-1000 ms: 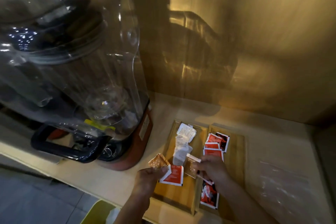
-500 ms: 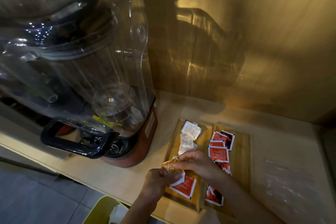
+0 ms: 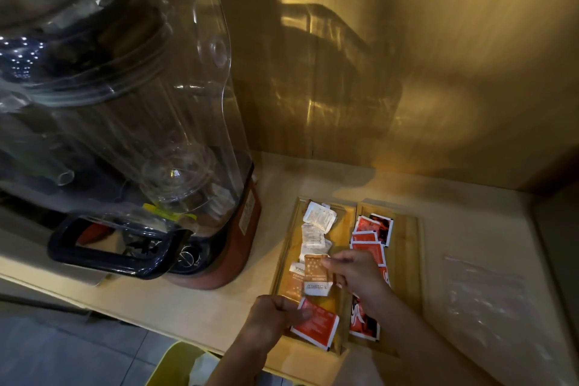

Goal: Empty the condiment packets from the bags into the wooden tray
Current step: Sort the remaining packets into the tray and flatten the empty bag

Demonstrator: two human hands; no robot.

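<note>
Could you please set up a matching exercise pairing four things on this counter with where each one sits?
Things:
1. white paper packets
2. red square packets
3. clear plastic bag
4. big clear-domed blender with red base

Places:
A. flat on the counter, right of the wooden tray
B. far end of the tray's left compartment
C. on the counter, left of the tray
D. tray's right compartment

Pairs: 1-B, 2-D, 3-A, 4-C
</note>
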